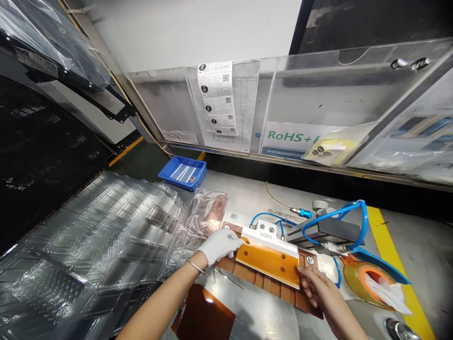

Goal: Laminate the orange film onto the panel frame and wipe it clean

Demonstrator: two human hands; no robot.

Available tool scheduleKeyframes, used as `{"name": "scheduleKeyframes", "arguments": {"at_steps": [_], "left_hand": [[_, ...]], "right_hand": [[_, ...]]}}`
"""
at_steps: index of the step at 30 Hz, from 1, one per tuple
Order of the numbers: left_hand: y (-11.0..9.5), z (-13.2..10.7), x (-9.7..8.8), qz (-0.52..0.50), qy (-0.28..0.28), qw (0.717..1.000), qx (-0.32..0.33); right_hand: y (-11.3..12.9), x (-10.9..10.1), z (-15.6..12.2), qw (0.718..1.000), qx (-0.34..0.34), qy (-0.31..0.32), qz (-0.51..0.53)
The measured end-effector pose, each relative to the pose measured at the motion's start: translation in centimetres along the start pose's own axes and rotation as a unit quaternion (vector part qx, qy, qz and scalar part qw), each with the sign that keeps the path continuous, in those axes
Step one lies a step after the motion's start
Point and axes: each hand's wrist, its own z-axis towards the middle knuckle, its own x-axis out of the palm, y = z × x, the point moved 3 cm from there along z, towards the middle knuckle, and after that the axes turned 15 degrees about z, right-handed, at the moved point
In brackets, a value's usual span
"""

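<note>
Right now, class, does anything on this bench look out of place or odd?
One oddity: only the left hand wears a white glove; the right hand is bare on the amber sheet. A crumpled wipe is stuffed inside the tape roll.

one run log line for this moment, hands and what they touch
left hand: gloved, on amber sheet left end | right hand: bare, at its right corner | sheet: on brown fixture

Single head-worn view, looking forward and steeply down, close over the workbench point(255, 189), wall panels beyond
</note>
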Motion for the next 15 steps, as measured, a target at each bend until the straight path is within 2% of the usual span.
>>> {"name": "scheduleKeyframes", "arguments": {"at_steps": [8, 15], "left_hand": [[0.5, 0.2, 0.1, -0.005, -0.012, 1.000, 0.007], [0.6, 0.0, 0.5, -0.024, 0.006, 1.000, 0.000]], "right_hand": [[0.3, 0.1, 0.1, 1.000, -0.008, -0.002, -0.013], [1.5, -0.1, -0.4, 0.996, 0.006, -0.014, -0.091]]}}
